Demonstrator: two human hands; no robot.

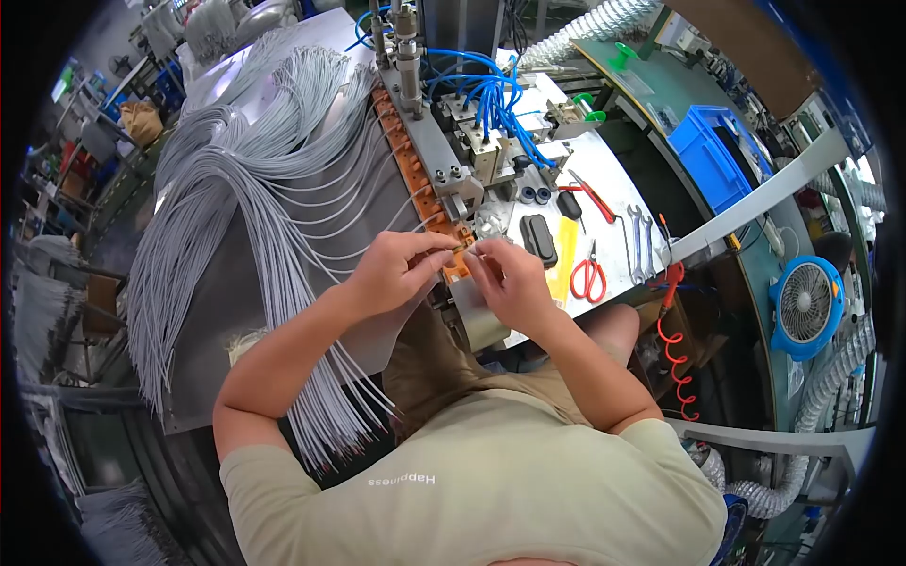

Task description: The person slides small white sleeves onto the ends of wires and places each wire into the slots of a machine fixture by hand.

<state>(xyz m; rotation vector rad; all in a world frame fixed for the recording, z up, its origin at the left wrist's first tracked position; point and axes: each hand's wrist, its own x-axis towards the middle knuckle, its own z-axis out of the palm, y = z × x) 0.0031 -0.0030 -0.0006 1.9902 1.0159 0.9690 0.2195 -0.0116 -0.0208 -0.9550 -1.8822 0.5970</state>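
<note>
Where the grey cables (247, 184) trail their loose ends nearest the wearer, the strands appear light, bendable and smooth, likely springy in a thick bundle; a single strand is best taken close behind its tip. Beyond, at the near end of the orange fixture (412, 174), the left hand (392, 272) has thumb and forefinger closed to a pinch, and the right hand (514, 283) mirrors it, fingers curled (anything between either set of fingertips is too small to tell). The cables drape over the table to the left of the fixture, several strands reaching it; they are too many to count. Beside the right hand lie one pair of red-handled scissors (589, 281), one black case (539, 240) and two wrenches (649, 247). Farther off stand one fan (805, 300) and one blue bin (703, 165).
</note>
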